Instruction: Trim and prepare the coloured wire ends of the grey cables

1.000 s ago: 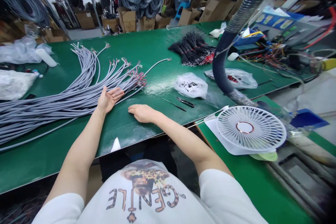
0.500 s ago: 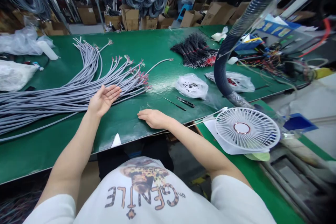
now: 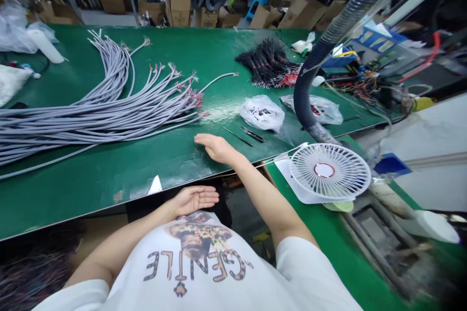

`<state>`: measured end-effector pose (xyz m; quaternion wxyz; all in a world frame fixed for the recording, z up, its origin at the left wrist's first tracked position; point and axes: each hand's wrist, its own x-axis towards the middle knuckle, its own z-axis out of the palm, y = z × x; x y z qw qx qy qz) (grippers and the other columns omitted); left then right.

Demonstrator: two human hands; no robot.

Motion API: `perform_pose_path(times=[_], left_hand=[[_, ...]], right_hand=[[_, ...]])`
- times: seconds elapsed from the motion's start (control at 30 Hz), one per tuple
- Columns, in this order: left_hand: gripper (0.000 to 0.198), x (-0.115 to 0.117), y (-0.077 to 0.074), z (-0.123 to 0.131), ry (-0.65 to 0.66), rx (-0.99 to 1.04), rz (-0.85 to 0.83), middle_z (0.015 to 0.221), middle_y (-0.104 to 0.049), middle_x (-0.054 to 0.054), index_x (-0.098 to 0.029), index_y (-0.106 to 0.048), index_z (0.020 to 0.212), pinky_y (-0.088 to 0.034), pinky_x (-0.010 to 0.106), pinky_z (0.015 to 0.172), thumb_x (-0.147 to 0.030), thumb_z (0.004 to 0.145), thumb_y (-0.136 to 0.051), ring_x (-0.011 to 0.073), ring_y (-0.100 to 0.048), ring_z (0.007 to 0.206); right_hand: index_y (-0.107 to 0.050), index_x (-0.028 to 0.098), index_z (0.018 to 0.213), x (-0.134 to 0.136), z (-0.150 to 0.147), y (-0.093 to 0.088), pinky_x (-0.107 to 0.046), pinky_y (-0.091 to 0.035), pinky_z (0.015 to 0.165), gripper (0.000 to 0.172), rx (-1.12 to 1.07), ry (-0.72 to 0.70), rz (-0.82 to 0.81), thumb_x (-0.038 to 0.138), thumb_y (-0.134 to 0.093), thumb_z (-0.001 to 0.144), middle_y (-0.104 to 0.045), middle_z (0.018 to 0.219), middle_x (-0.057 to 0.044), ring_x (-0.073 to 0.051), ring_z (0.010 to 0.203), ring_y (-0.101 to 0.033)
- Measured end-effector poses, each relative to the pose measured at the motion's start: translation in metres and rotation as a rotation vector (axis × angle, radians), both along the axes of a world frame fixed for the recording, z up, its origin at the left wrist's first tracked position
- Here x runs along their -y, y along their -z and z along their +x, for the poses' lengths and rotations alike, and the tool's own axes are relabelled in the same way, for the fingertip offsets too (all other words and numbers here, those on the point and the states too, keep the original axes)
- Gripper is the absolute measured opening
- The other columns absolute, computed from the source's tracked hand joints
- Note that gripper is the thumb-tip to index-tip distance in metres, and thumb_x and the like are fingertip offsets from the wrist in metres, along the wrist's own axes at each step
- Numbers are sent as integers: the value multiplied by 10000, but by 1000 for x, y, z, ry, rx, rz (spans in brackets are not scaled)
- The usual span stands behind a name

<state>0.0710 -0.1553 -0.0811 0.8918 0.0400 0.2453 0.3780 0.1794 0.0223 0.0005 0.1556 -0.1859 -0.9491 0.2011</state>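
Observation:
My left hand [image 3: 197,199] is in front of my shirt, below the table's near edge, palm up with its fingers stretched out and nothing in it. Over the green table [image 3: 175,155], near its front edge, my right hand [image 3: 215,147] has its fingers extended and holds nothing that I can see. Grey cables [image 3: 120,119] with stripped, reddish wire ends lie in a large bundle to the left. Just right of my right hand are a thin dark-handled pick [image 3: 238,136] and small black snips [image 3: 253,134].
A plastic bag of small dark parts [image 3: 262,112] lies past the tools, with a bundle of black wires [image 3: 268,63] behind it. A flexible dark hose [image 3: 304,92] comes down at the right, beside a white fan [image 3: 330,170]. Cardboard boxes [image 3: 177,7] stand beyond the table.
My left hand has moved from over the grey cables back towards my body. My right hand has shifted slightly forward over the table. The camera view has tilted down a little.

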Motion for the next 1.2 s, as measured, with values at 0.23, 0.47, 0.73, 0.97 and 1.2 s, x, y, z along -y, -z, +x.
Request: perform_pose_path(times=[0.23,0.47,0.73,0.97,1.2], left_hand=[[404,-22,5,11,-270,141,-107,1100,-695,201,-27,-565,1225,-439,391,996,-213,953,-333,252,-668,1048],[454,-24,-9,12,-302,166,-135,1167,-655,223,-5,-437,1341,-470,387,967,-198,947,-321,283,-629,1118],[446,-15,-15,12,-389,182,-134,1041,-700,203,-33,-443,1335,-482,415,951,-146,917,-341,261,-685,994],[460,-11,-20,11,-395,193,-164,1111,-675,230,-10,-440,1339,-487,428,941,-199,934,-328,298,-646,1083],[432,0,-19,5,-508,218,-205,1028,-719,111,-128,-477,1334,-547,272,727,-122,945,-288,148,-703,748]], right_hand=[[-553,90,1279,16,3,17,-481,-349,1126,397,7,55,20,225,-409,935,-514,1385,-173,-249,1353,-414],[-507,80,1321,42,34,16,-473,-371,1122,429,-110,191,-6,243,-341,961,-516,1377,-189,-233,1344,-429],[-444,153,1383,68,21,15,-410,-389,1121,440,-121,18,-21,228,-332,965,-470,1432,-129,-183,1364,-398],[-501,45,1312,49,-9,16,-501,-321,1135,434,45,22,71,230,-433,926,-457,1418,-222,-275,1390,-348],[-503,59,1308,120,35,8,-451,-381,1112,417,-29,-178,46,190,-383,931,-523,1369,-195,-233,1376,-376]])
